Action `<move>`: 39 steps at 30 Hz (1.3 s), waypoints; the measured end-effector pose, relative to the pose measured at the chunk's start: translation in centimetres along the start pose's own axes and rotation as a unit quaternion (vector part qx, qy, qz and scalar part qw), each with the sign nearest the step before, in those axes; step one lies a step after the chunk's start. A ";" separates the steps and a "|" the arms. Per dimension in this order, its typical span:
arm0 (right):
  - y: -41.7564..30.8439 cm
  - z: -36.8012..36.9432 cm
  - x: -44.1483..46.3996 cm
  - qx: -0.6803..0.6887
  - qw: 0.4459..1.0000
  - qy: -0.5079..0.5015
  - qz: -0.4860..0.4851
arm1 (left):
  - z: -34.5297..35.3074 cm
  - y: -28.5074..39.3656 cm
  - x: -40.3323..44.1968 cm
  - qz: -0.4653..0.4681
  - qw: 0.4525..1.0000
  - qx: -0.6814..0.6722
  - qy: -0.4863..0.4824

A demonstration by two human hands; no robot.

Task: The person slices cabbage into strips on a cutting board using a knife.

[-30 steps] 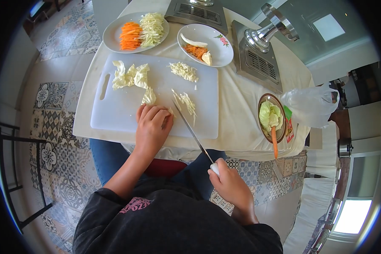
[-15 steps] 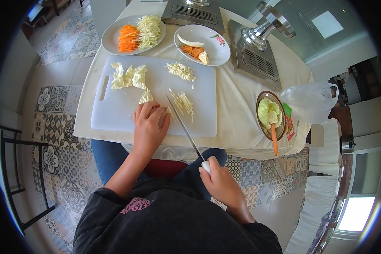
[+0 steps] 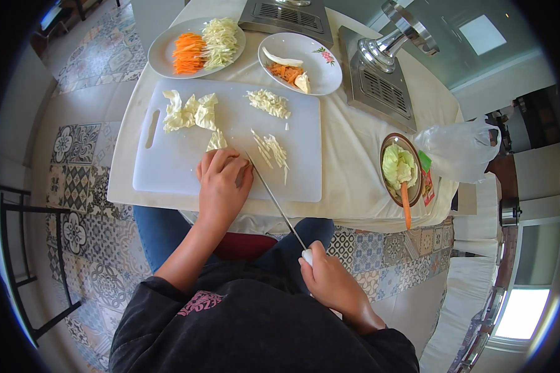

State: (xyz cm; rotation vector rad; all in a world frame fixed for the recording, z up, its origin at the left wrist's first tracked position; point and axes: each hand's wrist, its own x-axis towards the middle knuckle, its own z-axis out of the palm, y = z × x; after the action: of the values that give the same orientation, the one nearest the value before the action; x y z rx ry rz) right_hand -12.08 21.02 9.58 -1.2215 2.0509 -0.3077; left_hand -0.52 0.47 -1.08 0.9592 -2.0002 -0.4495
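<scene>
My left hand (image 3: 223, 181) lies on the white cutting board (image 3: 174, 165), fingers curled and pressed down on a piece of cabbage leaf (image 3: 216, 140) that sticks out past the fingertips. My right hand (image 3: 333, 276) is closed round the white handle of a knife (image 3: 276, 202). Its blade slants across the board's front edge, the tip close beside my left fingers. Thin cabbage strips (image 3: 270, 149) lie right of the tip. Farther back are a pile of chopped cabbage (image 3: 268, 103) and larger torn cabbage leaves (image 3: 190, 113).
Behind the board stand a plate (image 3: 162, 57) of shredded carrot and cabbage and a flowered bowl (image 3: 325, 76) with scraps. A brown-rimmed bowl (image 3: 384, 180) holds cabbage and a carrot, beside a plastic bag (image 3: 457, 149). Metal stoves (image 3: 379, 93) occupy the back.
The knife has been drawn back toward me, its tip now lower and nearer my left fingers. My right hand has shifted down and slightly right. My left hand stays nearly still.
</scene>
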 end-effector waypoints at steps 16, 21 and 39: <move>-0.3 1.0 4.7 -0.004 0.998 0.039 -0.043 | 0.0 -0.1 0.2 0.013 0.999 0.032 -0.001; 1.5 0.3 3.0 -0.052 0.994 0.091 -0.041 | 0.2 0.4 0.5 0.010 0.996 0.089 -0.004; 3.1 0.7 4.4 0.035 0.953 0.298 -0.042 | -0.9 1.3 5.1 0.150 0.986 0.017 -0.065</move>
State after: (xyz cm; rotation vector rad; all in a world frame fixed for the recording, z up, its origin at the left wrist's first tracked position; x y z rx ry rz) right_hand -15.00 19.04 5.40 -1.2781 2.4607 -0.8729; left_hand -2.16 -2.60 2.98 0.6463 -2.2318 -0.3168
